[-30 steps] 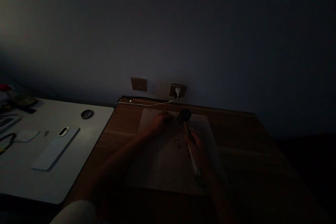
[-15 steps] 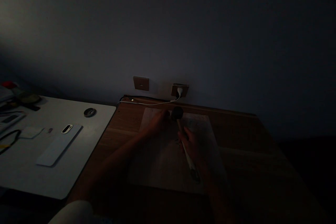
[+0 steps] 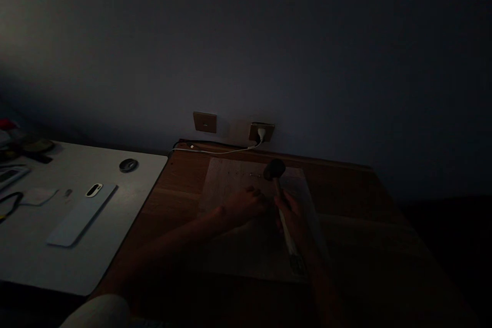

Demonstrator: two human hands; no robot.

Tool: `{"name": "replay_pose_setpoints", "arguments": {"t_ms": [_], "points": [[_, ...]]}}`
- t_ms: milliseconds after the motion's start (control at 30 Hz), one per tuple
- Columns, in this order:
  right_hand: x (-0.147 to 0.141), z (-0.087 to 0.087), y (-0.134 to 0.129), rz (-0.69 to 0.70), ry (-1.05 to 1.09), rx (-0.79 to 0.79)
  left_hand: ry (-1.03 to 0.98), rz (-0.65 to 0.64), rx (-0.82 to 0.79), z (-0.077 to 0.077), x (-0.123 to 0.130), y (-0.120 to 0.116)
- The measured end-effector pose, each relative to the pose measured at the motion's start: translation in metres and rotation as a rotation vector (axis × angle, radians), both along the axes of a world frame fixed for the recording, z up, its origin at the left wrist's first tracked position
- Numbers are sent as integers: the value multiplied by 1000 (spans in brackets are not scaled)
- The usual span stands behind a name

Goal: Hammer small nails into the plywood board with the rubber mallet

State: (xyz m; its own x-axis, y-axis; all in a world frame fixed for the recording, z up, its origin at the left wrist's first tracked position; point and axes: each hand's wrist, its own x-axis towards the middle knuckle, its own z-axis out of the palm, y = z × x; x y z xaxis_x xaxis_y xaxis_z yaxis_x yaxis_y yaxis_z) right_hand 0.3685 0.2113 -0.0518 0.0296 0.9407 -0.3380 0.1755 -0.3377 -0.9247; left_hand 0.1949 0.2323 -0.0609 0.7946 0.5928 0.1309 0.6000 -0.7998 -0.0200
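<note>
In the head view my right hand (image 3: 295, 215) is wrapped round the pale handle of a mallet (image 3: 285, 225), whose dark round head tilts up and away from me. My left hand (image 3: 246, 206) is to its left, low over a pale board (image 3: 223, 184). Its fingers are curled downward, and whatever they may hold is hidden beneath them. Past the left hand, small nail-like pieces (image 3: 255, 175) lie or stand on the board's far part, too dim to make out well.
The board rests on a wooden table (image 3: 353, 200) against a wall with two outlets; a white cable (image 3: 223, 152) runs from a plug (image 3: 261, 134). To the left, a white table (image 3: 103, 236) carries a phone (image 3: 82, 215), a tape roll (image 3: 128, 165) and other items. Light is very low.
My left hand has come back from the board's far part toward me and slightly right, uncovering the small pieces. The mallet and my right hand have shifted a little right.
</note>
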Motion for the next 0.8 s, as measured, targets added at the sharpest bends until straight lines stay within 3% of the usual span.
{"name": "replay_pose_setpoints", "arguments": {"t_ms": [67, 167, 267, 333, 533, 800], "points": [[3, -1, -1, -3, 19, 5, -57, 43, -43, -2, -8, 8], [3, -1, -2, 3, 35, 26, -202, 210, -131, -7, -34, 28], [1, 1, -3, 17, 37, 38, -484, 421, -258, -14, -62, 51], [-1, 2, -3, 25, 35, 46, -592, 487, -290, -20, -72, 60], [-7, -2, 0, 82, 42, 76, -618, 471, -291, -32, -69, 61], [-11, 0, -1, 100, 41, 66, -594, 457, -262, -29, -65, 55]]}}
